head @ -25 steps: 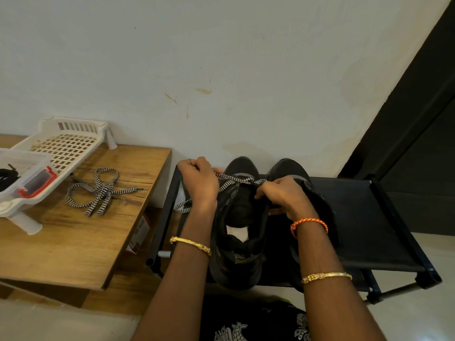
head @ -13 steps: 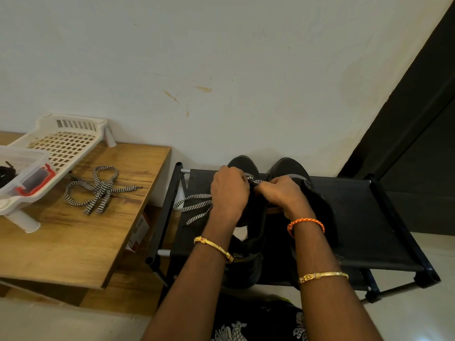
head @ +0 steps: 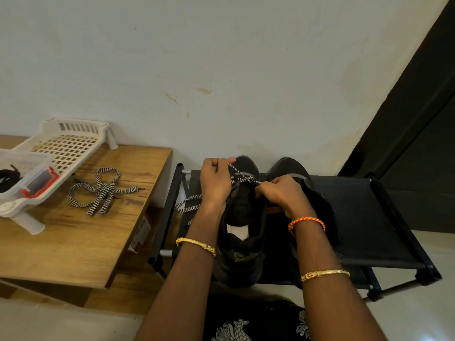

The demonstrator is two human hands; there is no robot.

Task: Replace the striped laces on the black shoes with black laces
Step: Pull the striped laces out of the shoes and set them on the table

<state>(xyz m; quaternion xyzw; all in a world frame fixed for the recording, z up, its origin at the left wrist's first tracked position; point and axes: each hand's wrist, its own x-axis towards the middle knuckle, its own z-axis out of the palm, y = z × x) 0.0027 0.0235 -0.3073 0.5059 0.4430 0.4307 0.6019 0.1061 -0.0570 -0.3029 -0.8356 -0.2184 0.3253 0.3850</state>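
Two black shoes stand side by side on a black rack (head: 369,217). The left shoe (head: 242,232) still carries a black-and-white striped lace (head: 242,178) across its top. My left hand (head: 215,183) is shut on that lace and lifts it above the shoe's toe end; loose loops of it hang to the left. My right hand (head: 280,193) pinches the shoe's upper edge beside the lace. The right shoe (head: 317,203) is partly hidden behind my right wrist. A second striped lace (head: 103,190) lies loose on the wooden table (head: 73,242). Black laces (head: 7,175) rest in a clear box.
A white perforated plastic tray (head: 66,148) stands on the table's far left with the clear red-latched box (head: 29,178) in it. A white wall rises behind; a dark door frame (head: 418,119) runs at the right. A small carton (head: 141,232) sits under the table.
My left hand went from the left side to the shoe's middle, then rose toward the toe, drawing the striped lace up. My right hand stayed on the shoe.
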